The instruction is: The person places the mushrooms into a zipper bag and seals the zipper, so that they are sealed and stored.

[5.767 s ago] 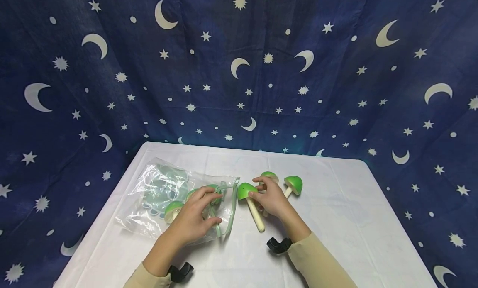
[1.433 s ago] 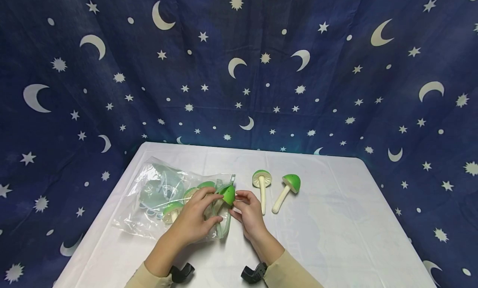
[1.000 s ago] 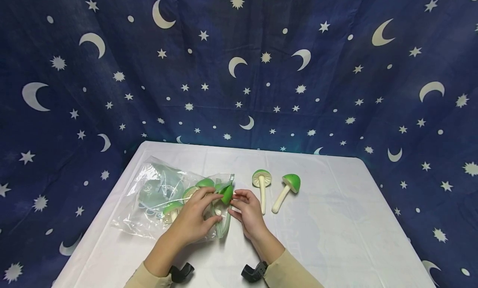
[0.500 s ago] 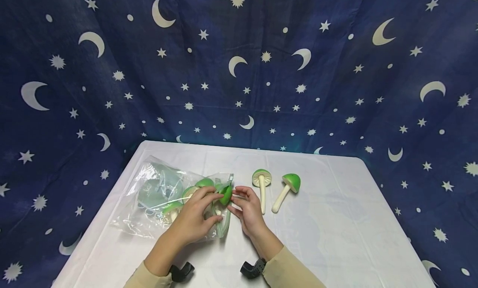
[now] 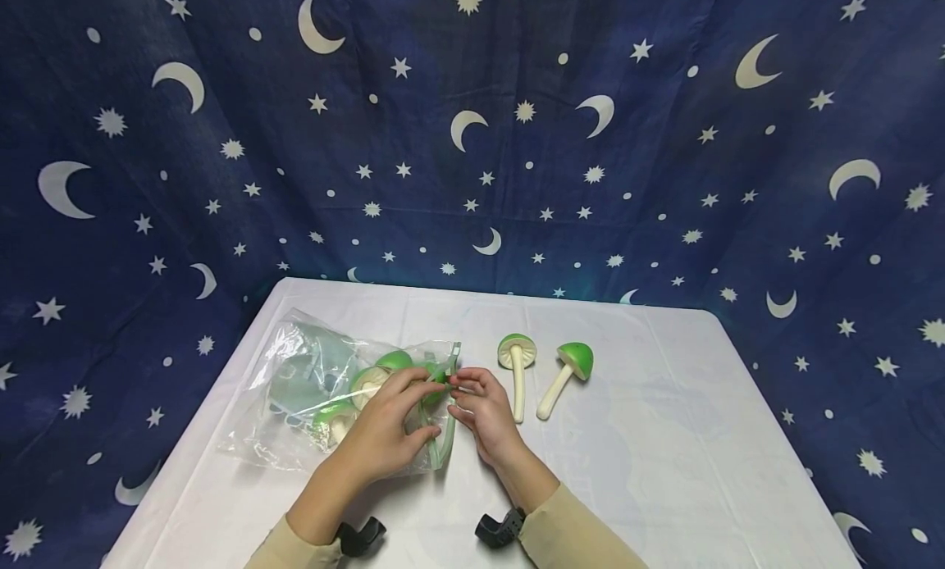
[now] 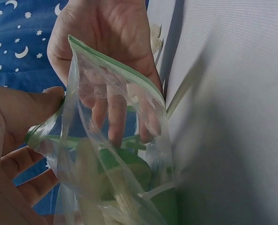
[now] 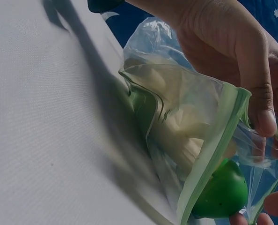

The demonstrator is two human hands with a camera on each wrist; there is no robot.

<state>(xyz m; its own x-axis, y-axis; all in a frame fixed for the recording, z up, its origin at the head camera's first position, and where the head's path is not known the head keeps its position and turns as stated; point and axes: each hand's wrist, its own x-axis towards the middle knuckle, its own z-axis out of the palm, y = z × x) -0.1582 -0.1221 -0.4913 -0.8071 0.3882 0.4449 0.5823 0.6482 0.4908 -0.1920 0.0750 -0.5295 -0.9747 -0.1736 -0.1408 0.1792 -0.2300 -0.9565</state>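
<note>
My left hand holds the mouth of a clear zip bag, its thumb against the green-edged rim in the left wrist view. Several toy mushrooms with green caps and cream stems lie in the bag, one mushroom towards its far side. Just inside the opening is another mushroom, its cap facing out. My right hand reaches in with its fingers extended, fingertips right at this cap. The left hand partly hides the mushrooms in the head view.
Two more toy mushrooms lie to the right of the bag: one mushroom shows its gills, the other mushroom leans on its side. A white cloth covers the table. Behind hangs a dark blue curtain with moons and stars.
The right hand has moved left from the loose mushrooms to the bag's opening. One mushroom has gone from the table into the bag, sliding deeper left. The left hand has stayed at the bag.
</note>
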